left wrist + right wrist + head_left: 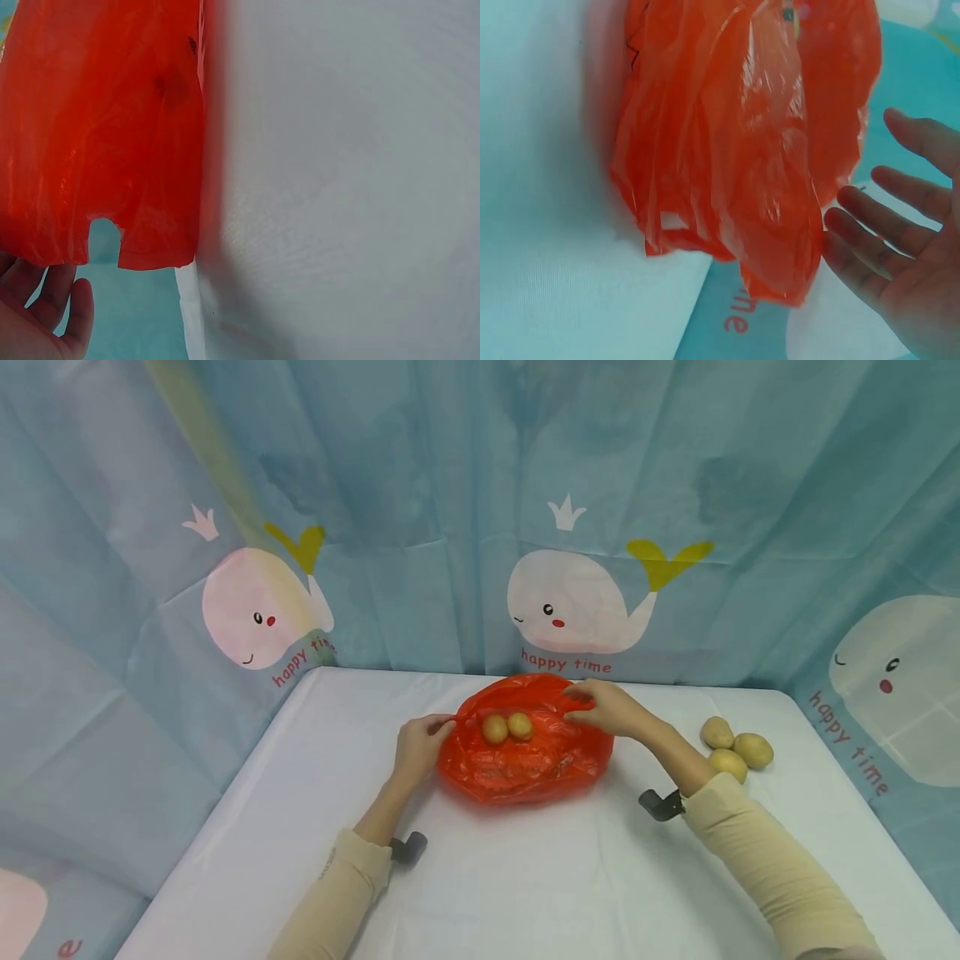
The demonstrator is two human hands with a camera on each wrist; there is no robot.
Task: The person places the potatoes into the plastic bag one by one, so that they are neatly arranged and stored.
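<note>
A red plastic bag (525, 774) lies on the white table with its mouth spread. Two potatoes (495, 729) sit side by side inside the opening. At the bag's left edge, my left hand (417, 748) pinches the plastic between thumb and fingers; the left wrist view shows these fingers (56, 296) by the bag's cut-out handle end. Over the bag's right side is my right hand (613, 710), its fingers spread and fairly straight. In the right wrist view, those fingers (889, 236) are close beside the bag's edge, and a lower fingertip seems to touch it.
Three more potatoes (726, 747) are clustered at the right of the table (517, 885), beyond my right forearm. Blue curtains (420, 527) with whale prints hang behind the table and along both sides. A dark wrist mount (662, 806) sticks out from each wrist.
</note>
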